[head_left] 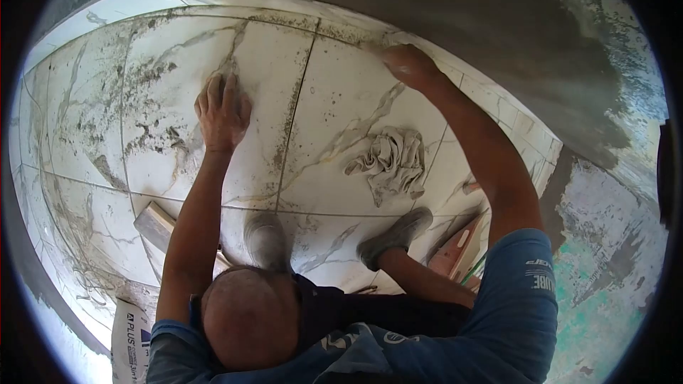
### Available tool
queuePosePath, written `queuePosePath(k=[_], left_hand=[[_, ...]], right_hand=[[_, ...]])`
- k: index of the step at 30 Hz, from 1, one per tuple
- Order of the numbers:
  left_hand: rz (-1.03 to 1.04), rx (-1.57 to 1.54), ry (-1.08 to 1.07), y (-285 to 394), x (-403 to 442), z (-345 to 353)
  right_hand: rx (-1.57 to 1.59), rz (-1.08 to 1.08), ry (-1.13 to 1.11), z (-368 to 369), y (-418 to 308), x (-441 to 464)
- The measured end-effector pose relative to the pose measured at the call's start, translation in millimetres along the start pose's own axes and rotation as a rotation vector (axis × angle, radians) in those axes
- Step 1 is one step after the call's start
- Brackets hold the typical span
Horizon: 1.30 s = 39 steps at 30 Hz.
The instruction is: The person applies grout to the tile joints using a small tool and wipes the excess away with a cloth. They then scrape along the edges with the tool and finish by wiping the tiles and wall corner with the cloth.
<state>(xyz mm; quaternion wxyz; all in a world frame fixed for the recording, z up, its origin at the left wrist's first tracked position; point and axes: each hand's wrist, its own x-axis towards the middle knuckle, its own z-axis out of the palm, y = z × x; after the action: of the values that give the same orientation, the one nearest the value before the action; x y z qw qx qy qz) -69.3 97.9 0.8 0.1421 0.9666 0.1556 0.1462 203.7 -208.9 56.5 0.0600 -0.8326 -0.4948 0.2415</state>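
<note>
My left hand [223, 114] lies on a marble-patterned floor tile [267, 64], fingers forward and a little apart, with nothing seen in it. Specks of dark mortar dirt [149, 135] are scattered just left of it. My right hand [409, 64] is curled closed at the far edge of the floor, by the tiled strip along the wall base. Its fingertips are smeared by motion, and whatever it may hold cannot be made out. A crumpled, dirty pale cloth [391, 163] rests on the tile between that hand and my shoes.
My grey shoes [267, 242] stand on the near tiles. A board-like tool [156, 226] lies beside my left forearm, and a reddish flat tool [455, 250] is near my right leg. A printed bag [129, 341] sits at lower left. Grey plastered wall [469, 21] rises beyond the floor.
</note>
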Motion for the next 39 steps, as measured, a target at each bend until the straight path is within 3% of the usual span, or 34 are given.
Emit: queuePosePath(k=[3,5,6,10,12,15,16,18,20,21,23,25,26,30,31,34,36,38,39], left_hand=[[-0.009,0.005,-0.014,-0.5,-0.2,1.0],[-0.011,0.022,-0.003,-0.4,2.3,0.6],[-0.011,0.034,-0.003,2.7,1.6,0.1],[-0.023,0.032,-0.020,6.1,-2.7,-0.1],[-0.014,0.024,0.000,3.4,2.0,-0.9],[-0.004,0.001,0.001,1.3,1.3,-1.1],[-0.003,0.008,-0.008,0.6,0.2,-1.0],[-0.007,0.011,-0.006,0.3,0.6,-0.1],[-0.016,0.012,-0.009,1.2,1.0,-0.9],[-0.020,0.010,-0.015,2.7,1.4,-1.4],[-0.014,0.007,0.001,2.2,3.8,0.6],[-0.005,-0.001,-0.005,1.6,-1.0,-1.2],[-0.004,-0.007,0.001,1.5,0.2,-0.9],[0.009,0.006,0.005,-0.3,-1.8,2.8],[0.026,-0.008,0.010,1.0,-3.0,2.0],[0.035,0.036,0.020,2.0,-0.7,2.2],[0.054,0.052,0.017,1.4,-1.7,4.4],[0.058,0.087,0.018,-3.8,-3.8,8.9],[0.076,0.085,0.013,-3.8,-4.0,8.5]], right_hand=[[-0.024,0.089,-0.121,-12.1,34.1,-63.6],[-0.295,0.261,-0.400,-34.7,56.6,-102.7],[-0.301,0.269,-0.404,-36.9,53.2,-111.4],[-0.234,0.283,-0.325,-45.4,20.4,-73.7],[-0.079,-0.013,-0.085,-29.6,7.3,-33.9],[0.010,0.015,-0.038,-11.2,-5.6,-6.2],[0.020,0.014,-0.039,-1.0,2.6,-17.0],[0.071,-0.101,0.177,12.0,39.9,-61.7],[-0.145,0.224,-0.191,-17.8,44.3,-100.4],[-0.151,0.238,-0.185,-21.2,39.3,-116.5],[-0.218,0.352,-0.084,-23.1,32.6,-140.4],[-0.002,0.364,0.245,-12.1,0.5,-175.3],[-0.010,0.470,0.338,9.4,-7.6,-196.5],[-0.113,0.942,0.328,98.8,-25.8,-294.7],[-0.132,0.899,0.408,117.6,-30.0,-314.5],[0.000,1.132,0.300,136.6,-48.9,-329.0],[-0.433,1.240,0.303,142.4,-73.5,-310.6],[-0.087,1.267,0.637,118.6,-96.1,-270.3],[0.059,1.124,0.744,120.8,-111.8,-251.3]])
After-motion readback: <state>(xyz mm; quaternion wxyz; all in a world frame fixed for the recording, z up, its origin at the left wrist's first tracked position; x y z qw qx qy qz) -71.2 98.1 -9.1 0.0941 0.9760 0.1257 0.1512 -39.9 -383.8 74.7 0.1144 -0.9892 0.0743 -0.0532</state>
